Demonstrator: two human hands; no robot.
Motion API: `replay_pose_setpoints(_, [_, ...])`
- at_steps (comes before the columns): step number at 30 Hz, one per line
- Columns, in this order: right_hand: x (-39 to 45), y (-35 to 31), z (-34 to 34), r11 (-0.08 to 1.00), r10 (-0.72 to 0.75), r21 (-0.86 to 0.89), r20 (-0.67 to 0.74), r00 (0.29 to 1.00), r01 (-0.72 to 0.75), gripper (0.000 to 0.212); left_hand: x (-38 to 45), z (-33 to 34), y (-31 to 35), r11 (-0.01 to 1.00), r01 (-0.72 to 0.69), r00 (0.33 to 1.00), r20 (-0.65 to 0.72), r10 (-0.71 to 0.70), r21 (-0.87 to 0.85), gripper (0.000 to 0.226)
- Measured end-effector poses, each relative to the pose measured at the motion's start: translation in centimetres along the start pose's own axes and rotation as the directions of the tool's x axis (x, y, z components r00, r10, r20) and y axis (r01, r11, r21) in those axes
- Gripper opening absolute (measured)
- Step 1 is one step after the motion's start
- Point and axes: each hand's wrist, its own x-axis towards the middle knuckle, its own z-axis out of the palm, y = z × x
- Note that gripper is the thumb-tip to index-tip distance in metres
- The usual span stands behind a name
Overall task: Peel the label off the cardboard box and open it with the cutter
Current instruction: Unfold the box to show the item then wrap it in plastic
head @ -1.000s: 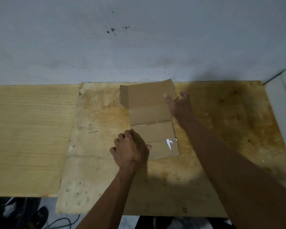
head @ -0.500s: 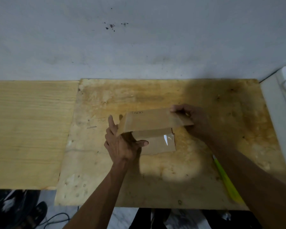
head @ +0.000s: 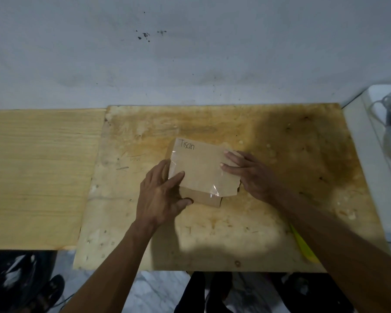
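Note:
A flattened brown cardboard box (head: 201, 175) lies folded over on the stained plywood board (head: 257, 233). Its top face carries handwritten letters and a sheet of clear tape. My left hand (head: 163, 195) presses on the box's left edge, thumb under the near flap and fingers on top. My right hand (head: 246, 172) lies flat on the box's right side with its fingers spread over the tape. A yellow-green cutter (head: 304, 248) rests on the board at the near right, mostly hidden under my right forearm.
A paler wooden panel (head: 36, 177) adjoins the board on the left. A grey wall stands right behind. At the far right, a white surface (head: 361, 141) holds cables and a dark object. Below the board's near edge are the floor and dark shapes.
The cardboard was spread out flat toward the wall; both hands folded the far part over toward me, and it now lies doubled with the written, taped face up.

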Motion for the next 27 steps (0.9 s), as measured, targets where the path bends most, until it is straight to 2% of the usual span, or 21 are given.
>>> replay_pose_setpoints(2, [0.2,0.3,-0.1,0.998,0.034,-0.053,0.097,0.995,-0.029,0.057,0.7,-0.3,0.2,0.997,0.01,0.996,0.085,-0.017,0.082,0.081])
replay_pose_setpoints(5, [0.4,0.6,-0.1,0.987,0.091,-0.15,0.227,0.97,-0.057,0.07,1.9,-0.5,0.5,0.982,-0.032,0.99,0.139,0.006,0.185,0.076])
replay_pose_setpoints(7, [1.1,-0.2,0.0,0.978,0.207,-0.043,0.193,0.959,-0.202,0.064,2.7,-0.4,0.9,0.984,-0.009,0.985,0.169,-0.021,0.179,0.074])
replay_pose_setpoints(9, [2.3,-1.3,0.3,0.918,0.362,0.147,0.071,0.929,-0.369,0.055,3.6,-0.3,1.2,0.989,0.062,0.98,0.178,-0.085,0.132,0.062])
replay_pose_setpoints(11, [3.1,-2.2,0.8,0.82,0.531,0.29,-0.066,0.845,-0.493,0.051,4.5,-0.3,1.5,0.988,0.142,0.975,0.164,-0.151,0.066,0.046])
replay_pose_setpoints(12, [3.5,-2.6,1.0,0.76,0.609,0.34,-0.073,0.79,-0.554,0.059,5.0,-0.4,1.6,0.984,0.177,0.971,0.156,-0.18,0.033,0.04])
replay_pose_setpoints(14, [4.2,-3.0,1.5,0.626,0.727,0.407,0.005,0.687,-0.665,0.083,5.6,-0.5,1.9,0.975,0.223,0.963,0.151,-0.222,0.013,0.041])
replay_pose_setpoints(16, [5.1,-2.8,1.7,0.472,0.814,0.489,0.078,0.576,-0.733,0.094,6.0,-0.2,2.0,0.963,0.267,0.952,0.149,-0.268,0.033,0.055])
replay_pose_setpoints(19, [6.2,-2.0,1.5,0.372,0.864,0.518,0.11,0.492,-0.77,0.069,6.6,0.0,2.3,0.918,0.396,0.911,0.128,-0.392,-0.013,0.084])
replay_pose_setpoints(20, [6.3,-1.7,1.4,0.365,0.864,0.513,0.123,0.487,-0.777,0.065,6.9,0.0,2.3,0.903,0.428,0.898,0.135,-0.42,-0.04,0.094])
replay_pose_setpoints(23, [6.1,-1.0,0.9,0.343,0.846,0.522,0.189,0.498,-0.781,0.071,7.7,-0.4,2.2,0.89,0.451,0.881,0.194,-0.432,-0.069,0.122])
replay_pose_setpoints(27, [4.9,-1.3,-0.2,0.251,0.806,0.653,0.269,0.528,-0.715,0.057,8.7,-0.6,1.5,0.881,0.468,0.857,0.273,-0.436,-0.061,0.143])
